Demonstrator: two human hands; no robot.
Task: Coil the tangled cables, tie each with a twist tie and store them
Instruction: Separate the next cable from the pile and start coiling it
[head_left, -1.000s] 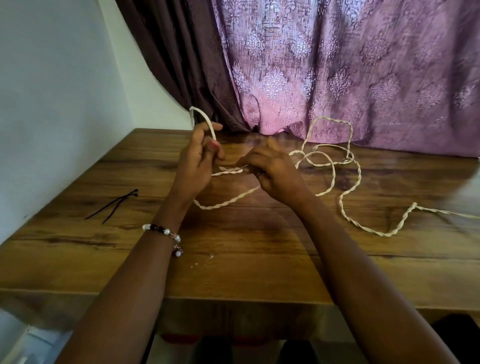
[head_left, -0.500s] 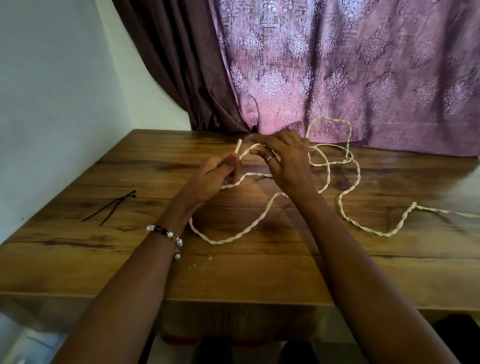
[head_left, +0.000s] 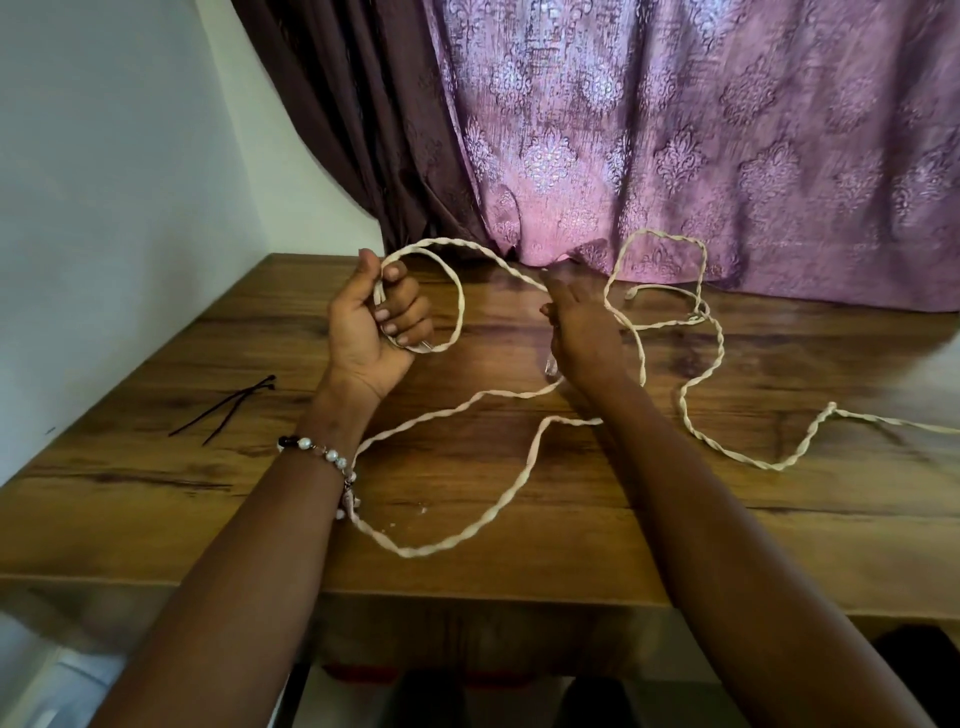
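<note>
While the left hand (head_left: 371, 332) curls its fingers round one loop of the cable (head_left: 452, 540), held above the table (head_left: 156, 499), the right hand (head_left: 582, 322) seems to pinch the strand further along, though blur hides its fingertips. The rest trails loose across the wood to the right. Black ties (head_left: 228, 408) lie well left.

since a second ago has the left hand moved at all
Yes. The left hand has pulled away from the right hand, left toward the wall side, now gripping a loop of cable.
</note>
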